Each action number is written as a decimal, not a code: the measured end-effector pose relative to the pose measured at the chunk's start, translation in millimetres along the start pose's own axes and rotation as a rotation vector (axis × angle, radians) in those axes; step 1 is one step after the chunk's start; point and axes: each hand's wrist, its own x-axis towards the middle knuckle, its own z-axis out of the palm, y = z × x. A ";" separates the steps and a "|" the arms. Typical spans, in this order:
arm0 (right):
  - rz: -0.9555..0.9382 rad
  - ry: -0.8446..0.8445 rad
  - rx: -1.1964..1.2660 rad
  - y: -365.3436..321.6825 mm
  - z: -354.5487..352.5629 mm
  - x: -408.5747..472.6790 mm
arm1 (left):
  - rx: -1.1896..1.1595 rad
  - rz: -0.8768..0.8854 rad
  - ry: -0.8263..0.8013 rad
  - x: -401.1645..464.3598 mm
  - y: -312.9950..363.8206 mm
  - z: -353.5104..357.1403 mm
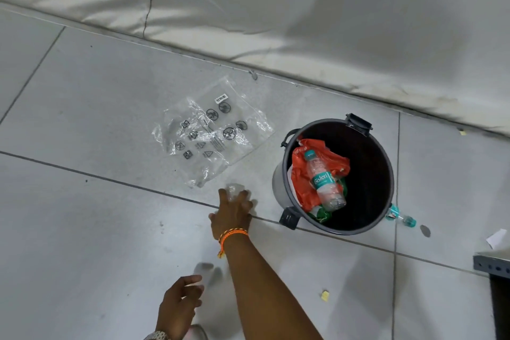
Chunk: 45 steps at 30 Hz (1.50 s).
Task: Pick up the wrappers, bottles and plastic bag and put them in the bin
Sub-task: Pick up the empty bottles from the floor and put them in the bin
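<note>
Down beside the dark round plastic bin (367,130), the right hand (231,215) clutches a small clear crumpled bottle (234,190) to bin it; the left hand (179,305) hangs slack and empty.

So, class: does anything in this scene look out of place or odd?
Yes. A clear plastic bag lies crumpled on the floor left of the bin, and a bottle lies on the floor against the bin's right side, outside it. Small paper scraps litter the tiles too.

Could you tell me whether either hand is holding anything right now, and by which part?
The right hand closes over a clear crumpled plastic item on the floor; which part is hidden. The left hand holds nothing.
</note>
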 end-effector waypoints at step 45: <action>0.167 0.137 -0.117 366.6 -199.2 18.0 | -0.027 0.555 0.155 -75.8 188.3 168.6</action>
